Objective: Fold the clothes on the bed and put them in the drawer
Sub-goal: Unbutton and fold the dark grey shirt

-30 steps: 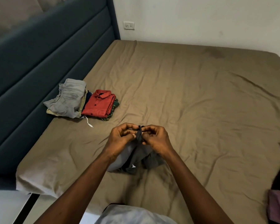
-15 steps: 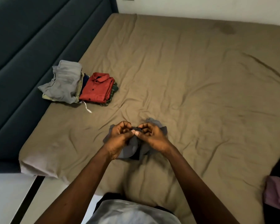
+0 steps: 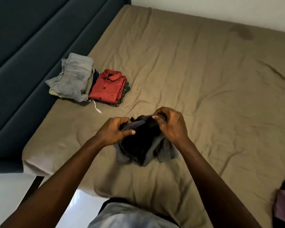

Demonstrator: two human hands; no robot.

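the left hand (image 3: pixel 113 131) and the right hand (image 3: pixel 170 125) both pinch the upper edge of a soft, crumpled grey and black garment (image 3: pixel 138 145), whose lower part rests on the wrinkled brown bedsheet (image 3: pixel 196 71); a folded red shirt (image 3: pixel 108 86) lies well apart

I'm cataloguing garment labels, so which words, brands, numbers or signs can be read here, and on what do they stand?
None can be read.
The dark garment, gripped by the left hand and the right hand, shows no legible tag.
The red shirt and the grey trousers on the bed show no print.
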